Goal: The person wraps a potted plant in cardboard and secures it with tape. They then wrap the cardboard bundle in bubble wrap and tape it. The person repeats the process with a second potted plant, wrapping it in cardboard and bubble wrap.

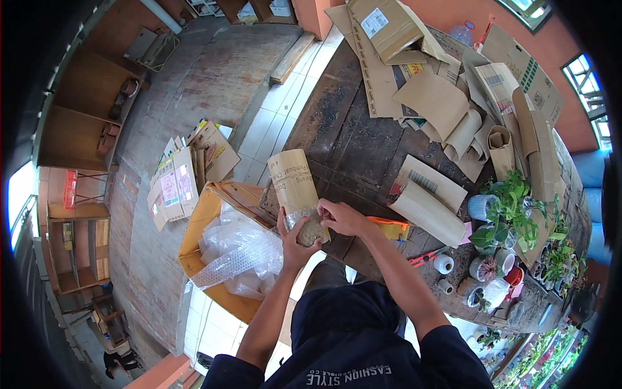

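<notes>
The cardboard-wrapped package (293,178) extends lengthwise forward-left, left hand (297,238) curled round its near end, right hand (341,218) bunched at its right edge, hold unclear.

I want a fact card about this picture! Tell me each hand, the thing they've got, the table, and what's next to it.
Left hand: cupped around the bundle's lower end
Right hand: fingers touching the bundle's right edge
Bundle: brown cardboard around the upper part, clear plastic showing below; contents unclear
Table: dark wood
Table, far side: heap of cut and folded cardboard
Table, right side: leafy potted plants
Left of table: open yellow-brown box holding bubble wrap
</notes>
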Demonstrator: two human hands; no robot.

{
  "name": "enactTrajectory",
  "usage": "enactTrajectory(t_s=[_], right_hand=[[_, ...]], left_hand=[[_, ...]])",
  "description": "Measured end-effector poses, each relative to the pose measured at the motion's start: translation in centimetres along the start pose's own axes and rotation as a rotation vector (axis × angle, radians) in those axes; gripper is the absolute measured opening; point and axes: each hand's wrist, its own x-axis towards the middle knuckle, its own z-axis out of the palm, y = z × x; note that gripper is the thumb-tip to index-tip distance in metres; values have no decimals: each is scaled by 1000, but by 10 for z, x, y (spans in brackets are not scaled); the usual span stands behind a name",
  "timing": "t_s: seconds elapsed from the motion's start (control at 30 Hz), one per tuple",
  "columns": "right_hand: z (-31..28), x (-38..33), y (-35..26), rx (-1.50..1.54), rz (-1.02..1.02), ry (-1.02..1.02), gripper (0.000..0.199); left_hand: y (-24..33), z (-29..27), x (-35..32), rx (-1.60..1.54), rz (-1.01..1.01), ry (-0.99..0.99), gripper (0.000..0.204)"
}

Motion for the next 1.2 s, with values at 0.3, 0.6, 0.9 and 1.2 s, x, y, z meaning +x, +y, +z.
enactTrajectory(t_s=[0.3, 0.6, 0.9, 1.2], right_hand=[[-16, 14, 31, -378, 195, 96, 47], [68, -3, 13, 291, 203, 281, 103], [47, -53, -12, 1169, 146, 131, 99], [49, -91, -16, 1514, 56, -44, 100]], left_hand=[[1, -6, 1, -58, 18, -3, 69], [-10, -2, 2, -746, -247, 60, 102], [21, -29, 8, -648, -201, 7, 54], [34, -65, 39, -462, 25, 35, 42]])
